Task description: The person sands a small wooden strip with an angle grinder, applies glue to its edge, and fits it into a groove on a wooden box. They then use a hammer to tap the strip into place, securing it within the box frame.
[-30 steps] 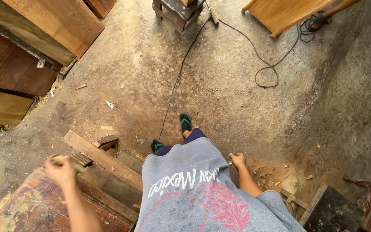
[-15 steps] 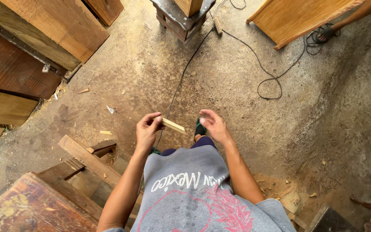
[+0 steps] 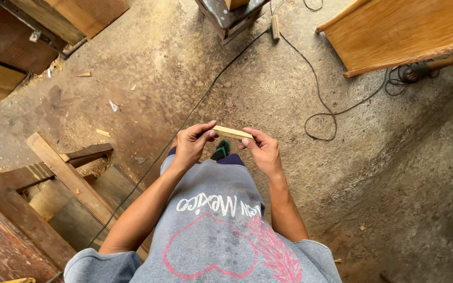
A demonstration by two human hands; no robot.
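Observation:
A short, flat strip of pale wood [image 3: 232,132] is held level in front of my belly, above the dusty concrete floor. My left hand [image 3: 192,144] pinches its left end between thumb and fingers. My right hand [image 3: 262,149] grips its right end the same way. Below the strip I see one foot in a green sandal [image 3: 220,151]. My grey printed shirt fills the bottom of the view.
A black cable [image 3: 321,99] snakes over the floor towards a stool-like stand [image 3: 232,15] at the top. A wooden panel [image 3: 405,31] lies top right, boards [image 3: 69,18] top left. A wooden frame and bench [image 3: 53,178] stand at my lower left. Wood chips litter the ground.
A second ago my left hand was out at the bench and my right hung by my side. Both came together on the wood strip, which is now steadier and closer to my body.

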